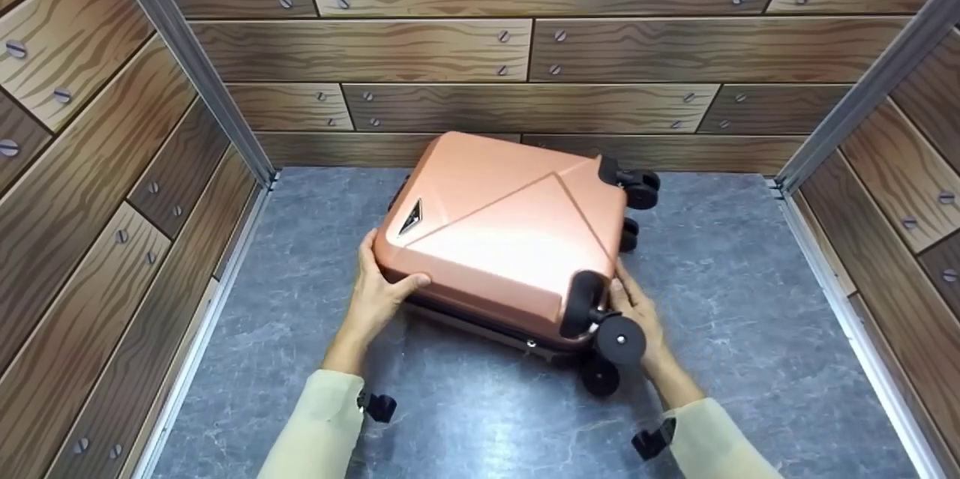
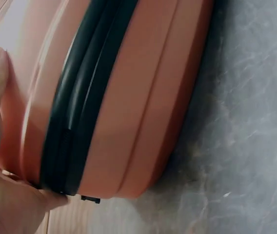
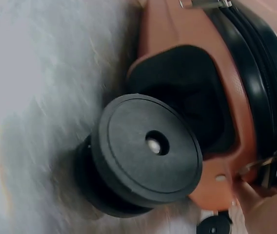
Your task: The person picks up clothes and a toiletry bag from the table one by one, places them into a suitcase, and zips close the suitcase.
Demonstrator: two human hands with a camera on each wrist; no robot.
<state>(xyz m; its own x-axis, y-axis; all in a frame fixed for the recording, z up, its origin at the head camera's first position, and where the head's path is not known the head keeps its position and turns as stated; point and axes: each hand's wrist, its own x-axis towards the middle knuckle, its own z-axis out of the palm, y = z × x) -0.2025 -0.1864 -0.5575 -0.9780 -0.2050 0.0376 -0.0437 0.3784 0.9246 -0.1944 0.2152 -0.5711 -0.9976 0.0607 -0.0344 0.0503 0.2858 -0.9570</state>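
A rose-gold hard-shell suitcase (image 1: 487, 224) lies on its broad side, its black wheels to the right and a small triangular badge (image 1: 412, 217) at the upper shell's left. My left hand (image 1: 377, 299) grips the near left corner, thumb over the shell's edge and fingers round the end. The left wrist view shows the black zip band (image 2: 87, 97) beside that hand. At the wheeled end, my right hand (image 1: 641, 321) holds the suitcase between the wheels, partly hidden behind the near wheel (image 1: 621, 340). Its fingers (image 3: 267, 207) touch the shell by the zip in the right wrist view.
The grey marbled floor (image 1: 300, 239) stretches around the suitcase. Wood-patterned walls stand at the back (image 1: 420, 52), left (image 1: 97, 239) and right (image 1: 900, 187), with metal strips along the corners. Each sleeve cuff has a small black device by it.
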